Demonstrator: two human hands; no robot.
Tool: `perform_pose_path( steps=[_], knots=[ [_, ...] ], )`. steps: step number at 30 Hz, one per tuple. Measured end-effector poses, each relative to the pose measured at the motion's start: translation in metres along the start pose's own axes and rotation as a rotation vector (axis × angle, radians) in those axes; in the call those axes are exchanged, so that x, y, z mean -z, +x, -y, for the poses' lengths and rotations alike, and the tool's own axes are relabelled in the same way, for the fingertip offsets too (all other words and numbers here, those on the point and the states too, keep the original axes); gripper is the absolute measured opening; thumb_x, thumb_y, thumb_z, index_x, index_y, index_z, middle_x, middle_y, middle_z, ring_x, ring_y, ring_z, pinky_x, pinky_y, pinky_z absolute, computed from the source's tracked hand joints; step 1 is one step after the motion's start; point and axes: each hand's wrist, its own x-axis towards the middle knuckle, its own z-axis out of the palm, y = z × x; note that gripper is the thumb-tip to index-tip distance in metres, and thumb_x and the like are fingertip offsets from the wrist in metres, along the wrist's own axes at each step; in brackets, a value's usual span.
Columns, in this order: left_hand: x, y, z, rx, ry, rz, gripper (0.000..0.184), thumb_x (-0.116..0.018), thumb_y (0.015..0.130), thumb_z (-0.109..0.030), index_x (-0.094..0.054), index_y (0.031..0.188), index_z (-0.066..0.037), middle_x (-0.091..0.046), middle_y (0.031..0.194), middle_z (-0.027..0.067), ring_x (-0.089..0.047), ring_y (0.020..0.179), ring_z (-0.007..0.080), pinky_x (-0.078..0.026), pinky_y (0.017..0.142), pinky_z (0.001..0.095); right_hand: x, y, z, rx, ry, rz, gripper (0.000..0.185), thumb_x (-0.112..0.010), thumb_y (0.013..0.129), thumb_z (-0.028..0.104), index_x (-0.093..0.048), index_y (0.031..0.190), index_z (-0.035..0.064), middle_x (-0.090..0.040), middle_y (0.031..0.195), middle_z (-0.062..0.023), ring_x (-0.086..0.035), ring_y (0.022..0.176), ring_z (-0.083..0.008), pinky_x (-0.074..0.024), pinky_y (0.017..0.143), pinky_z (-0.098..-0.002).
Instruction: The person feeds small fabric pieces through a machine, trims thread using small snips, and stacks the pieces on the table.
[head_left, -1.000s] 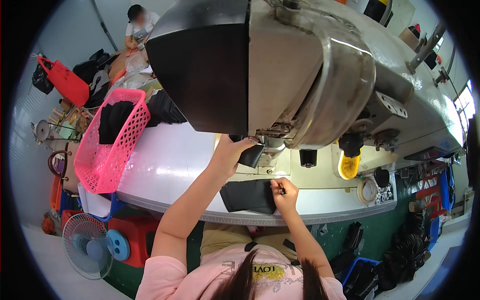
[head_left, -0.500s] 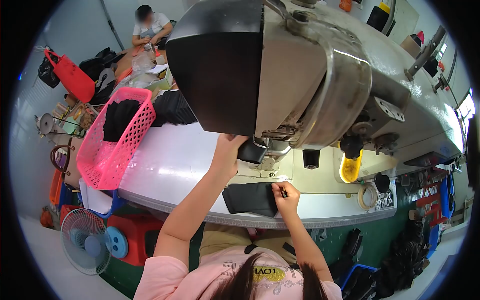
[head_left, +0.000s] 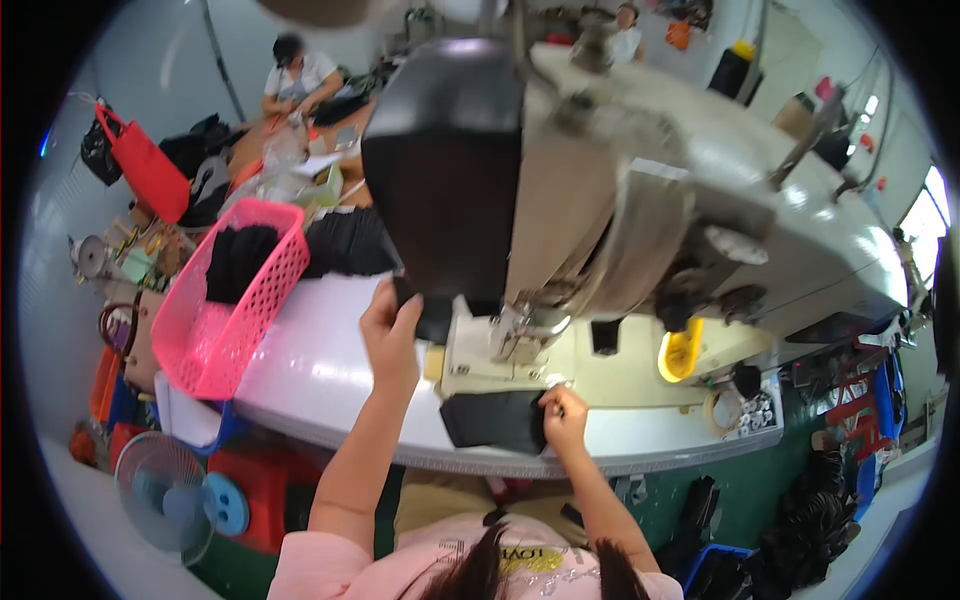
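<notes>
My left hand (head_left: pixel 391 335) is pinched on a small black fabric piece (head_left: pixel 432 318), to the left of the sewing machine's needle area (head_left: pixel 528 330). Part of this piece passes behind the machine head. A larger flat black panel (head_left: pixel 492 420) lies near the table's front edge. My right hand (head_left: pixel 565 415) has its fingers closed at the right edge of that panel. Whether a small tool also sits in the right palm cannot be made out. Above both hands looms the sewing machine (head_left: pixel 440 190), blurred in places.
A pink plastic basket (head_left: pixel 230 300) with black pieces stands on the left of the white table (head_left: pixel 300 370), beside a black stack (head_left: pixel 350 242). A yellow tray (head_left: pixel 680 350) sits right of the needle. Below left is a fan (head_left: pixel 165 490). A co-worker (head_left: pixel 300 80) sits beyond.
My left hand has drawn the small black piece leftward, away from the needle area. My right hand stays at the panel's edge. The view has shifted, and a second person shows at the back.
</notes>
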Motion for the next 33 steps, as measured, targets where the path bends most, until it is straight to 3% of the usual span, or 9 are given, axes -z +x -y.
perform_pose_path(
  steps=[4, 8, 13, 17, 20, 24, 28, 32, 33],
  knots=[
    [0.020, -0.007, 0.020, -0.117, 0.165, -0.116, 0.017, -0.047, 0.064, 0.008, -0.032, 0.058, 0.002, -0.061, 0.105, 0.0169, -0.047, 0.081, 0.0099, -0.037, 0.076, 0.0226, -0.004, -0.002, -0.008, 0.085, -0.020, -0.035, 0.015, -0.048, 0.069, -0.009, -0.058, 0.067, 0.0026, -0.058, 0.063, -0.0098, -0.058, 0.058, -0.0207, -0.0447, 0.055, -0.0287],
    [-0.008, -0.010, -0.014, -0.202, -0.103, 0.017, 0.020, -0.048, 0.066, 0.008, -0.031, 0.059, -0.001, -0.049, 0.081, 0.0087, -0.049, 0.079, 0.0168, -0.039, 0.078, 0.0275, -0.003, -0.004, -0.007, 0.059, -0.091, 0.014, 0.015, -0.048, 0.069, -0.008, -0.058, 0.071, 0.0027, -0.058, 0.065, -0.0109, -0.059, 0.059, -0.0221, -0.0455, 0.056, -0.0295],
    [-0.025, -0.020, -0.038, -0.405, 0.019, 0.185, 0.026, -0.051, 0.065, 0.009, -0.030, 0.059, -0.004, -0.050, 0.091, 0.0133, -0.045, 0.074, 0.0162, -0.038, 0.067, 0.0260, 0.004, -0.002, 0.035, 0.255, -0.118, -0.180, 0.009, -0.055, 0.083, 0.004, -0.059, 0.090, 0.0001, -0.058, 0.076, -0.0069, -0.047, 0.052, -0.0119, -0.0395, 0.049, -0.0222],
    [-0.024, -0.067, -0.007, -0.464, 0.070, 0.447, 0.024, -0.057, 0.065, 0.007, -0.038, 0.057, -0.004, -0.054, 0.092, 0.0172, -0.048, 0.070, 0.0185, -0.040, 0.063, 0.0267, 0.022, 0.003, 0.102, -0.274, 0.616, 0.317, 0.015, -0.056, 0.089, 0.015, -0.057, 0.095, 0.0019, -0.058, 0.077, 0.0015, -0.045, 0.058, -0.0038, -0.0365, 0.049, -0.0179],
    [-0.024, -0.079, -0.006, -0.612, 0.055, 0.621, 0.025, -0.059, 0.068, 0.005, -0.038, 0.057, -0.003, -0.056, 0.088, 0.0176, -0.051, 0.069, 0.0215, -0.043, 0.061, 0.0284, 0.008, 0.010, 0.106, -0.581, 0.675, 0.485, 0.013, -0.057, 0.089, 0.016, -0.057, 0.094, 0.0040, -0.054, 0.074, 0.0013, -0.042, 0.056, -0.0035, -0.0341, 0.048, -0.0181],
    [-0.009, -0.075, 0.006, -0.477, -0.021, 0.665, 0.018, -0.061, 0.065, 0.006, -0.045, 0.058, -0.001, -0.058, 0.086, 0.0152, -0.054, 0.068, 0.0248, -0.044, 0.057, 0.0298, -0.015, 0.000, 0.087, -0.736, 0.915, 0.375, 0.011, -0.059, 0.086, 0.015, -0.053, 0.088, 0.0058, -0.050, 0.071, 0.0020, -0.043, 0.055, -0.0043, -0.0315, 0.046, -0.0190],
    [0.000, -0.048, -0.006, -0.580, -0.022, 0.759, 0.025, -0.068, 0.072, -0.012, -0.048, 0.062, -0.002, -0.055, 0.105, 0.0203, -0.053, 0.095, 0.0344, -0.042, 0.079, 0.0412, -0.028, 0.008, 0.086, -0.716, 0.838, 0.315, 0.009, -0.059, 0.084, 0.012, -0.053, 0.082, 0.0069, -0.053, 0.071, 0.0018, -0.044, 0.052, -0.0049, -0.0321, 0.045, -0.0181],
    [0.008, -0.006, -0.049, -0.527, -0.595, 0.529, 0.071, -0.024, 0.090, -0.061, -0.046, 0.060, 0.000, -0.053, 0.105, 0.0307, -0.052, 0.098, 0.0398, -0.039, 0.087, 0.0488, -0.034, 0.021, 0.055, -0.828, 0.789, 0.581, 0.011, -0.064, 0.082, 0.014, -0.053, 0.079, 0.0122, -0.045, 0.061, 0.0059, -0.038, 0.047, -0.0050, -0.0268, 0.042, -0.0196],
    [0.012, 0.005, -0.081, -0.487, -0.643, 0.467, 0.071, -0.017, 0.089, -0.065, -0.051, 0.068, -0.006, -0.055, 0.097, 0.0205, -0.054, 0.089, 0.0334, -0.042, 0.080, 0.0438, -0.037, 0.021, 0.052, -0.877, 0.757, 0.598, 0.012, -0.064, 0.082, 0.013, -0.053, 0.079, 0.0120, -0.044, 0.062, 0.0062, -0.037, 0.047, -0.0048, -0.0269, 0.043, -0.0191]
  ],
)
